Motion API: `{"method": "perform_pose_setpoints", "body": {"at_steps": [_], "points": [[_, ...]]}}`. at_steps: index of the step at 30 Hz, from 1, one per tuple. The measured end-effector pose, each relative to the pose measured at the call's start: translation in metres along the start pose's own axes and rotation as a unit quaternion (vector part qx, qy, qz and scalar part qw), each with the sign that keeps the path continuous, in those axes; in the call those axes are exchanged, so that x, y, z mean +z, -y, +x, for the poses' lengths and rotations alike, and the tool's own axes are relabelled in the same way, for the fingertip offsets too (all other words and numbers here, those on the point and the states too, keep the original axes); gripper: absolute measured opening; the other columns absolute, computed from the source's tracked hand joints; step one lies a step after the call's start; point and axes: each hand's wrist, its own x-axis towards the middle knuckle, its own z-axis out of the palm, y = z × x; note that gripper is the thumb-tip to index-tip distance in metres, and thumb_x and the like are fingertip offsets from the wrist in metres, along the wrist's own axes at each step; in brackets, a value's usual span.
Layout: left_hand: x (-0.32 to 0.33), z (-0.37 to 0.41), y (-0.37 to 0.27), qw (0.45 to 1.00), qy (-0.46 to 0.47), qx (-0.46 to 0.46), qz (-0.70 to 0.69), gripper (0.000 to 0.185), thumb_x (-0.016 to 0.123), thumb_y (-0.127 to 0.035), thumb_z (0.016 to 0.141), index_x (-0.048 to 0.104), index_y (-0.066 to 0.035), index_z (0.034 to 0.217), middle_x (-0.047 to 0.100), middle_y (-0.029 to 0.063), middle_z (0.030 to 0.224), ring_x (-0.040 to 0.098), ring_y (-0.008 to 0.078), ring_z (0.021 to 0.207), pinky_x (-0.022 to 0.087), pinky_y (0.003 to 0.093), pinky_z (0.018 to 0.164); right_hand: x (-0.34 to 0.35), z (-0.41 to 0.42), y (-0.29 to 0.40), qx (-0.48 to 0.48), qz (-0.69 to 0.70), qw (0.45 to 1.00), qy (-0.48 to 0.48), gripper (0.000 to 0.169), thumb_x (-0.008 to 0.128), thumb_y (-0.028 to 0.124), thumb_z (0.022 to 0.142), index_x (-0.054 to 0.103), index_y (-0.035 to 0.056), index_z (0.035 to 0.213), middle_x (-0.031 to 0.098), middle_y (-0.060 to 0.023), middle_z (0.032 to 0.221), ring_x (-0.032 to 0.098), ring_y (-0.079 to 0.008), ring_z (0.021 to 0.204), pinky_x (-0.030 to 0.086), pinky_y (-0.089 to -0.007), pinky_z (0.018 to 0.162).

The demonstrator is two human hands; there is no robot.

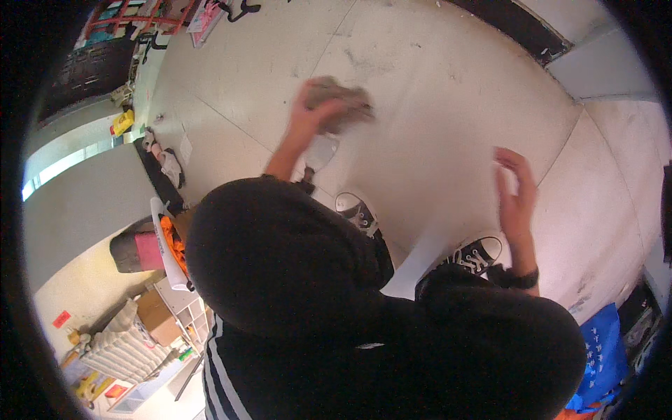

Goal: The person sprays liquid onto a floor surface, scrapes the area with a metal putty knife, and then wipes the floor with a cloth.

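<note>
My left hand (pixel 317 107) grips a blurred grey-brown bundle (pixel 341 105), perhaps a cloth, above the pale tiled floor (pixel 420 79). Below that hand, a clear rounded thing (pixel 322 152) with a dark end shows near the floor; what it is I cannot tell. To the right, my right hand (pixel 514 184) is raised with fingers curved and apart, nothing visible in it. Between my legs a white surface (pixel 412 270) shows, its kind unclear. My black-and-white sneakers (pixel 358 212) stand on the floor beneath the hands.
At the left are a white container with orange contents (pixel 170 247), a pink-and-dark box (pixel 142 252) and a corrugated bundle (pixel 123 341). A blue bag (pixel 601 357) bearing writing lies at the lower right. Shoes (pixel 168 163) lie beside the left cabinet. Red racks (pixel 139 21) stand at the upper left.
</note>
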Motion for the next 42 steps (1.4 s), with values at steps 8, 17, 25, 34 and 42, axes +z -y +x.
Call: {"method": "perform_pose_setpoints", "body": {"at_steps": [8, 17, 25, 34, 42], "points": [[-0.192, 0.031, 0.029, 0.905, -0.425, 0.002, 0.019, 0.052, 0.073, -0.025, 0.081, 0.049, -0.001, 0.121, 0.056, 0.0132, 0.115, 0.058, 0.0231, 0.099, 0.050, 0.0352, 0.087, -0.107, -0.122, -0.154, 0.129, -0.284, 0.916, -0.253, 0.022, 0.054, 0.006, 0.094, 0.062, -0.0014, 0.112, 0.064, -0.0124, 0.111, 0.060, -0.0239, 0.103, 0.046, -0.0347, 0.094], [-0.270, 0.030, 0.145, 0.843, -0.386, -0.155, 0.341, 0.050, 0.063, -0.045, 0.086, 0.062, -0.002, 0.111, 0.058, 0.0193, 0.112, 0.058, 0.0295, 0.095, 0.047, 0.0403, 0.084, -0.083, -0.178, -0.197, 0.119, -0.432, 0.854, -0.264, 0.029, 0.049, 0.007, 0.083, 0.056, -0.0020, 0.110, 0.057, -0.0181, 0.102, 0.053, -0.0340, 0.095, 0.042, -0.0457, 0.089], [-0.207, 0.020, 0.152, 0.803, -0.258, 0.149, 0.515, 0.049, 0.054, -0.031, 0.095, 0.048, -0.001, 0.133, 0.039, 0.0222, 0.140, 0.037, 0.0367, 0.130, 0.031, 0.0437, 0.108, -0.077, -0.169, -0.187, 0.150, -0.438, 0.848, -0.259, 0.027, 0.050, 0.010, 0.084, 0.059, -0.0038, 0.106, 0.059, -0.0184, 0.100, 0.055, -0.0335, 0.095, 0.044, -0.0433, 0.087], [-0.189, 0.065, 0.141, 0.780, -0.453, -0.027, 0.431, 0.062, 0.048, -0.040, 0.094, 0.032, -0.005, 0.143, 0.035, 0.0267, 0.143, 0.036, 0.0437, 0.130, 0.035, 0.0501, 0.104, -0.078, -0.176, -0.191, 0.178, -0.437, 0.837, -0.278, 0.024, 0.051, 0.009, 0.082, 0.059, -0.0026, 0.101, 0.058, -0.0168, 0.097, 0.053, -0.0326, 0.092, 0.043, -0.0419, 0.083], [-0.193, 0.072, 0.146, 0.785, -0.385, 0.039, 0.483, 0.054, 0.042, -0.032, 0.096, 0.040, -0.002, 0.141, 0.039, 0.0236, 0.144, 0.034, 0.0376, 0.136, 0.031, 0.0422, 0.111, -0.075, -0.171, -0.192, 0.187, -0.389, 0.855, -0.287, 0.021, 0.049, 0.010, 0.082, 0.056, -0.0015, 0.099, 0.055, -0.0163, 0.091, 0.051, -0.0334, 0.089, 0.042, -0.0439, 0.083]]}}
